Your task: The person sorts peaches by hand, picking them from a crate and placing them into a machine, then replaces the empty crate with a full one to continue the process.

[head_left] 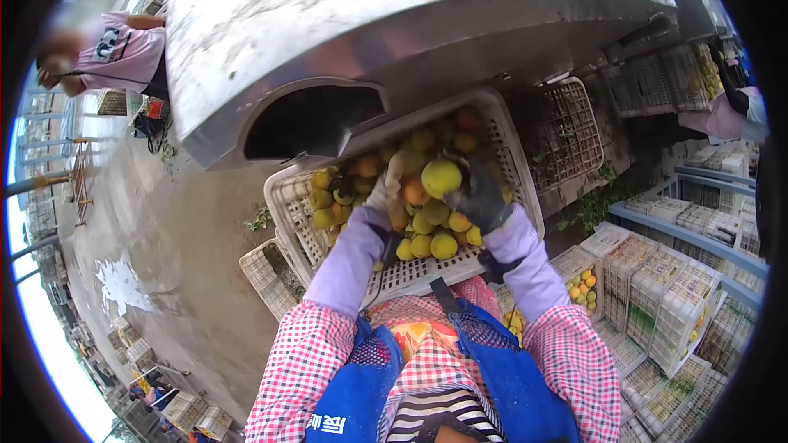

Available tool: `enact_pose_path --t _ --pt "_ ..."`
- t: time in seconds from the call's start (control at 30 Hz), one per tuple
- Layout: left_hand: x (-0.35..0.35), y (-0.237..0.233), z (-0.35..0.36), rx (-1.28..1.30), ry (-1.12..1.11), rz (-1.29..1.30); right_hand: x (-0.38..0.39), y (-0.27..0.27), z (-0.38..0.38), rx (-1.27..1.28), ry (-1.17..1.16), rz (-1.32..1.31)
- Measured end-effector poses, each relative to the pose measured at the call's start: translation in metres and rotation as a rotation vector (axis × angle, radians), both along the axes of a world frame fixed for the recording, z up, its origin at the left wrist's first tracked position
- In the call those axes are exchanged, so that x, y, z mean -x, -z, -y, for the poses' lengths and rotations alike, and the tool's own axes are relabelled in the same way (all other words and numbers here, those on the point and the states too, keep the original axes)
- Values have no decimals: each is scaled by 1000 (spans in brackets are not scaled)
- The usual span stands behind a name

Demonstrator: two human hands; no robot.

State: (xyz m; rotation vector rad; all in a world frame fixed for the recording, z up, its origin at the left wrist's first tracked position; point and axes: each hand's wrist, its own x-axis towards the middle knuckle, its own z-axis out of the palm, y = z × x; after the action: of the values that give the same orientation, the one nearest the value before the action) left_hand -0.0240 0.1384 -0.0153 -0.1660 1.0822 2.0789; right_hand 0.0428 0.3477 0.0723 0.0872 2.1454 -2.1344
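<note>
A white plastic crate (pixel 386 281) of yellow, green and orange round fruit, apparently citrus, sits right in front of me. My right hand (pixel 483 197), in a dark glove, is closed around a large yellow-green fruit (pixel 442 178) held above the others. Opposite it, my left hand (pixel 387 190) in a pale glove reaches down among the fruit, fingers stretched out beside an orange-coloured fruit (pixel 415 191). Its fingertips are partly blurred, and nothing shows clasped in them. More yellow fruit (pixel 444 245) lies loose in the crate below both hands.
A metal machine housing (pixel 394 25) with a dark opening (pixel 316 121) overhangs the crate's far side. Another crate (pixel 566 131) stands behind to the right. Stacked crates (pixel 657 295) and blue rails (pixel 689 239) fill the right. A person in a pink shirt (pixel 123 53) stands far left.
</note>
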Motion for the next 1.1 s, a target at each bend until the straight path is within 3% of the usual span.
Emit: enact_pose_path --t 0.07,0.1,0.13,0.2,0.27,0.33,0.5,0.57,0.67,0.7,0.8,0.83,0.93,0.97,1.07,1.1 --pt "-26 -80 7 -358 -126 80 -8 -14 30 301 25 -16" --pt "-35 -86 16 -203 -69 -58 -8 -26 40 387 -8 -17" --pt "-43 -91 26 -45 -13 -194 -11 -31 54 325 -8 -15" --pt "-50 -103 44 -96 -27 -116 -11 -40 81 199 -22 -30" --pt "-50 -116 60 -527 -143 313 -8 -46 99 -51 28 -182" --pt "-47 -142 70 -377 -211 162 -2 -72 104 -380 44 -364" --pt "-35 -189 111 -255 -183 212 2 -111 118 -609 -166 -473" --pt "-30 -197 119 -284 -167 239 5 -103 128 -556 -131 -438" --pt "-26 -220 120 -119 -286 269 13 -98 143 -411 -43 -314" --pt "-22 -220 134 -128 -214 190 18 -97 149 -351 -9 -265" --pt "-13 -201 156 149 -201 -151 57 -76 167 -618 232 -546" --pt "-11 -203 161 326 -219 -159 71 -79 168 -587 278 -585" --pt "-13 -204 163 475 -211 -390 109 -66 176 -1025 377 -742" --pt "-13 -204 160 415 -259 -392 129 -50 179 -942 321 -610" --pt "-10 -191 163 657 -229 -685 158 -24 186 -770 211 -356" --pt "-6 -192 166 845 -217 -946 156 -43 184 -765 207 -367"
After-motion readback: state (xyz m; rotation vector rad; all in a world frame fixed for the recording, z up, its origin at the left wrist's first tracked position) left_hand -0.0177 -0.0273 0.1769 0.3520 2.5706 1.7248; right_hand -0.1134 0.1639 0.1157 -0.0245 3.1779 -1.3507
